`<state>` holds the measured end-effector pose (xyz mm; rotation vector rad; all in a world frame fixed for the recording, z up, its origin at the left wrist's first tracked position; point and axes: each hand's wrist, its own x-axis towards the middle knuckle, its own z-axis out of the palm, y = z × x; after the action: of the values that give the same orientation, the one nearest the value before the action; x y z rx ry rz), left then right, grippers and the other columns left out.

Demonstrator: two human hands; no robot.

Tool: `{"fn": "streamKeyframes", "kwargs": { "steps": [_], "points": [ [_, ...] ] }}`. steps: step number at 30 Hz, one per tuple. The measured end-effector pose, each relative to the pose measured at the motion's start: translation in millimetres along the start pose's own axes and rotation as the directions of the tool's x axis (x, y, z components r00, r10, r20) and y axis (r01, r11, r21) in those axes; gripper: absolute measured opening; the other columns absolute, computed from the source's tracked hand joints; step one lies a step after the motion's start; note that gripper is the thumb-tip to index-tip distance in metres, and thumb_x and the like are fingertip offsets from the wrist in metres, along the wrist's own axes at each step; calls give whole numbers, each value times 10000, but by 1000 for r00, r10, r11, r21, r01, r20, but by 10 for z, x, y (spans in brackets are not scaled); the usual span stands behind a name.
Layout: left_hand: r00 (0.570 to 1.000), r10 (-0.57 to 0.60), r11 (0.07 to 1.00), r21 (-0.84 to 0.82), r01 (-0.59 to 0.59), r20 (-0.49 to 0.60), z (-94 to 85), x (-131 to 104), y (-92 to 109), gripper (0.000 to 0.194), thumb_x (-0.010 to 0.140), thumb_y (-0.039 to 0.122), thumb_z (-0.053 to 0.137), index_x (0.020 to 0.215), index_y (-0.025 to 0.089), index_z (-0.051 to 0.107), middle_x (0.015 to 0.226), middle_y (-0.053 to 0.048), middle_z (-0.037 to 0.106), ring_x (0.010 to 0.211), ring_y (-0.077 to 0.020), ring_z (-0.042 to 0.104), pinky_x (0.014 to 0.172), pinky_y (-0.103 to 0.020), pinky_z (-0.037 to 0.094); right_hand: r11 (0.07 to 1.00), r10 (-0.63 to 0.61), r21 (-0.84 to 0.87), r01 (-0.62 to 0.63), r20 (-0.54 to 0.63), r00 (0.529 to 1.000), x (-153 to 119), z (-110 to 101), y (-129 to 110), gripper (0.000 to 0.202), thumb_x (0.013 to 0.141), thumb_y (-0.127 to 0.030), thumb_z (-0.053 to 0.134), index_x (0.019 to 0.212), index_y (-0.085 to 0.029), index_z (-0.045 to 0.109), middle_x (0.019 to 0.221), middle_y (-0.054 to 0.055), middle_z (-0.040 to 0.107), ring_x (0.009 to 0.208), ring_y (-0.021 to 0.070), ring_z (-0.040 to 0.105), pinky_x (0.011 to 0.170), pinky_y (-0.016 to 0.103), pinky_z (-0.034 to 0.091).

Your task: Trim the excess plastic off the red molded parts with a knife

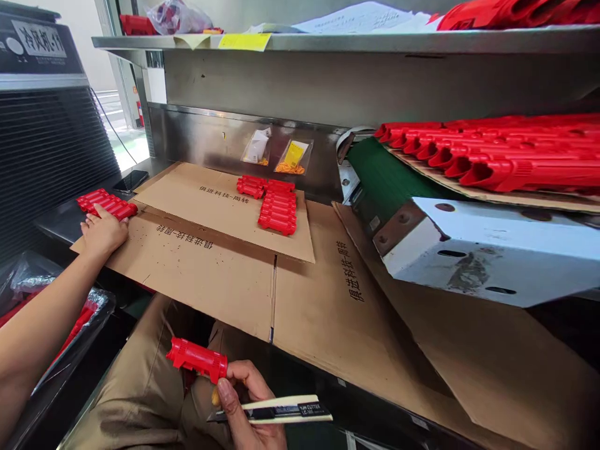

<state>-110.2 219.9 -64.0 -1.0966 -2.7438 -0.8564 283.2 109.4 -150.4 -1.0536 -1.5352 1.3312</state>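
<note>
My left hand [104, 232] rests on a small row of red plastic parts [107, 204] at the left end of the bench, fingers spread over the front of it. Above my lap, my right hand [250, 406] grips a single red plastic part [197, 359] between thumb and fingers. The same hand also holds a utility cutter [285, 409] with a cream and black handle, its blade end pointing left. Further back, a group of red parts [277, 209] lies side by side on a cardboard sheet [220, 212].
A conveyor with a green belt [389, 175] and white metal frame [487, 256] juts in from the right, bearing rows of red parts [515, 153]. Two small bags [294, 156] lean at the back. A phone [131, 181] lies left. A shelf [337, 42] spans overhead.
</note>
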Motion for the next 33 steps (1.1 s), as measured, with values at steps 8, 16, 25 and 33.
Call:
{"fn": "streamKeyframes", "kwargs": {
  "steps": [8, 16, 25, 33],
  "points": [
    [919, 300, 911, -363, -197, 255, -323, -1698, 33, 488, 853, 628, 655, 1238, 338, 730, 1103, -87, 797, 1019, -416, 749, 869, -552, 614, 959, 149, 217, -181, 155, 977, 54, 9, -73, 480, 964, -705, 670, 936, -228, 619, 661, -55, 522, 519, 104, 436, 469, 211, 342],
    [778, 115, 647, -641, 413, 618, -122, -2692, 18, 373, 724, 546, 916, 949, 301, 748, 866, -30, 776, 754, -243, 732, 692, -332, 609, 945, 215, 227, -237, 119, 969, -21, 131, -36, 435, 908, -636, 754, 921, -229, 599, 675, -65, 523, 536, 90, 415, 490, 201, 325],
    [631, 52, 525, -559, 642, 774, -97, -2647, -50, 530, 746, 697, 858, 741, 209, 654, 537, 54, 485, 475, -92, 371, 428, -177, 282, 925, 316, 211, -317, 42, 948, -170, 264, -14, 559, 927, -779, 654, 840, -242, 528, 557, -99, 459, 404, 75, 398, 391, 187, 317],
    [781, 304, 547, -771, 325, 545, -69, -2655, -203, 179, 874, 379, 839, 1013, 280, 784, 1005, -40, 704, 739, -159, 642, 605, -242, 560, 959, 15, -279, -39, -89, 996, -249, 189, -27, 371, 1059, -482, 587, 790, -231, 637, 686, -7, 641, 635, 152, 583, 629, 267, 435]
  ]
}}
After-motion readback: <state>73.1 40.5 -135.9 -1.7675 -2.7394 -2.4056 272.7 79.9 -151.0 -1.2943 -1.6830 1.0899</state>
